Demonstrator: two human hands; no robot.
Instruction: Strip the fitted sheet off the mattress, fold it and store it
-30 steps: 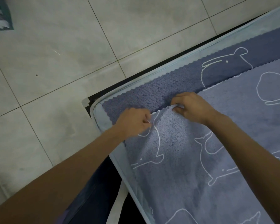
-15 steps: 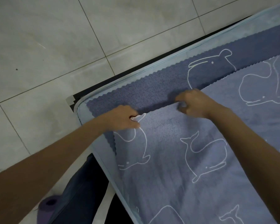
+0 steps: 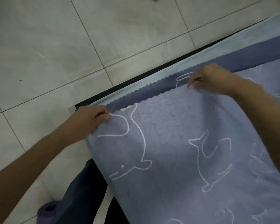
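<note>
A blue sheet (image 3: 171,143) printed with white whale outlines lies doubled over on the pale blue mattress (image 3: 233,41). Its upper layer ends in a zigzag edge just short of a darker lower layer (image 3: 152,92). My left hand (image 3: 89,122) pinches the upper layer's left corner at the mattress corner. My right hand (image 3: 212,78) pinches the same edge further right. The edge is stretched taut between both hands. My forearms cover part of the sheet.
Pale tiled floor (image 3: 55,54) fills the left and top. A black bed frame strip (image 3: 136,80) runs along the mattress edge. Dark trousers (image 3: 84,196) and a purple roll (image 3: 48,210) are at the bottom left.
My hands have spread apart along the sheet's upper edge, the left out to the mattress corner and the right further right. The upper layer now covers more of the darker layer.
</note>
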